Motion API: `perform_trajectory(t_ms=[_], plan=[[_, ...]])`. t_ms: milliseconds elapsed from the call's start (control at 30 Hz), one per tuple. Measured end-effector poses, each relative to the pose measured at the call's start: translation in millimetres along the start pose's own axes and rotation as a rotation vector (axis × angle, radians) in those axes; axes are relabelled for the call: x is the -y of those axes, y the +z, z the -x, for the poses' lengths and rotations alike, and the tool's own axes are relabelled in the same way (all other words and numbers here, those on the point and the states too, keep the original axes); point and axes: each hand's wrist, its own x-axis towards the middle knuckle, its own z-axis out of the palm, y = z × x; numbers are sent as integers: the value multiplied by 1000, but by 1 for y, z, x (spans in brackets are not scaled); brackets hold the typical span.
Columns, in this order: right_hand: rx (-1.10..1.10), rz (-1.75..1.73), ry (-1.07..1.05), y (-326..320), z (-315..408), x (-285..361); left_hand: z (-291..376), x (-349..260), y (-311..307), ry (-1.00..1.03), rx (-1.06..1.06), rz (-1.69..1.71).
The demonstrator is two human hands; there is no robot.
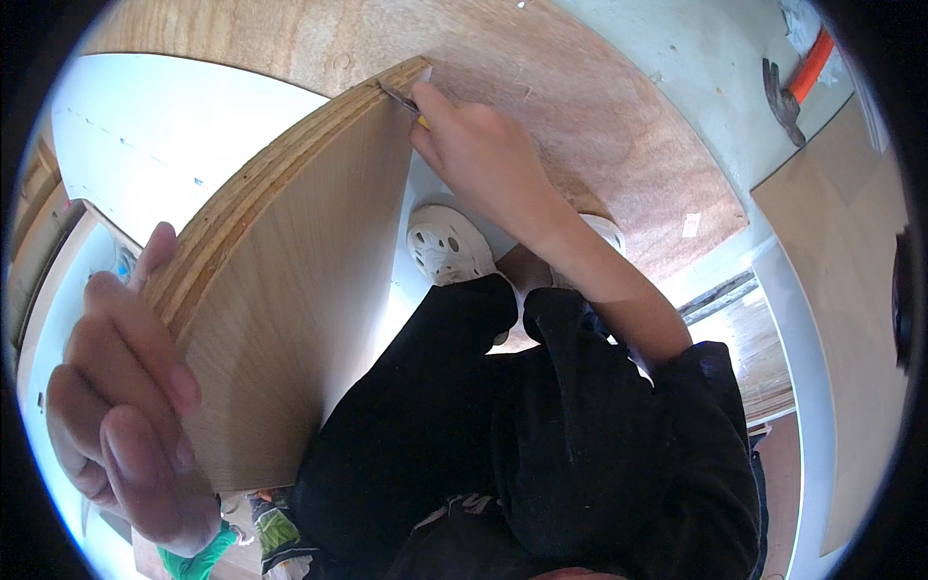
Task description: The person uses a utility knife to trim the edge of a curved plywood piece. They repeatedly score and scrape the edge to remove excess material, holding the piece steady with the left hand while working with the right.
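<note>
A thick wood-grained panel (pixel 290 275) stands on edge before me, its layered plywood rim (pixel 254 177) facing up. My right hand (pixel 482 141) grips a small knife (pixel 397 96) with a bit of yellow showing near the fingers. The blade meets the rim close to its far end; the rest of the handle is hidden in the hand. At the panel's near end, my left hand (pixel 123 406) is curled around the edge, one finger behind the rim and others before the face.
A large plywood sheet (pixel 616 138) lies beyond the panel. To its right is a claw hammer (pixel 786 98) with an orange handle. White shoes (pixel 448 243) show beside the panel. A white board (pixel 181 138) lies left; a pale board (pixel 834 290) stands at right.
</note>
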Motion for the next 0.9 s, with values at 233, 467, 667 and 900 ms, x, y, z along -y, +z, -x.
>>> perform_trajectory(t_ms=[233, 467, 667, 900], plan=[[2, 1, -2, 0, -3, -1, -1, 3, 1, 23, -26, 41], [2, 18, 20, -2, 2, 1, -1, 4, 0, 22, -13, 50], [7, 73, 82, 6, -8, -4, -1, 3, 3, 32, -23, 80], [12, 42, 112, 9, -1, -6, 1, 2, 1, 14, -8, 51]])
